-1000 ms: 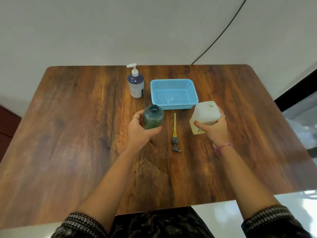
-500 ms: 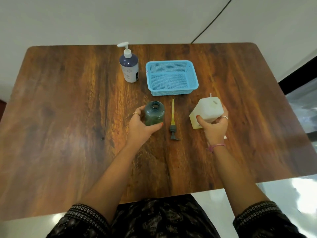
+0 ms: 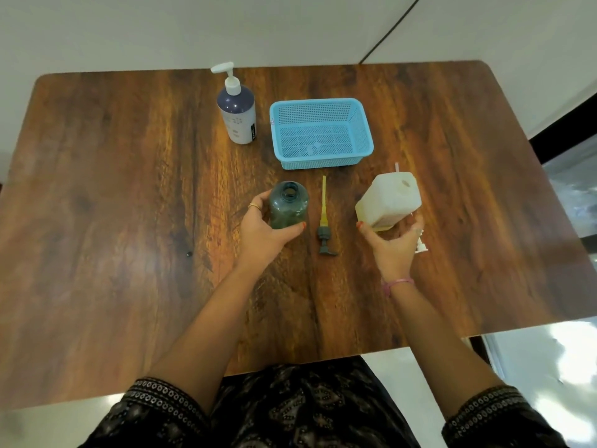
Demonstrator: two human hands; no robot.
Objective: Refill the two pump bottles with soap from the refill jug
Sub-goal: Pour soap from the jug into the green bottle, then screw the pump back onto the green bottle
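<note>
A dark green pump bottle (image 3: pixel 288 204) stands upright on the table with its neck open, and my left hand (image 3: pixel 263 230) is wrapped around its near side. Its grey pump head with a yellow tube (image 3: pixel 324 221) lies flat on the table between my hands. My right hand (image 3: pixel 392 245) holds the white refill jug (image 3: pixel 389 199) from below, tilted, with its opening facing up and away. A white pump (image 3: pixel 420 245) lies partly hidden behind my right hand. The purple and white pump bottle (image 3: pixel 237 113) stands closed at the back.
A light blue mesh basket (image 3: pixel 321 132) sits at the back centre of the wooden table (image 3: pixel 113 205), just beyond the pump head. A black cable (image 3: pixel 391 27) runs along the wall behind the table. The table's near edge is by my lap.
The view has tilted, so the table sits differently in frame. My right hand has slid lower on the jug, which now tilts more. My left hand stays on the green bottle.
</note>
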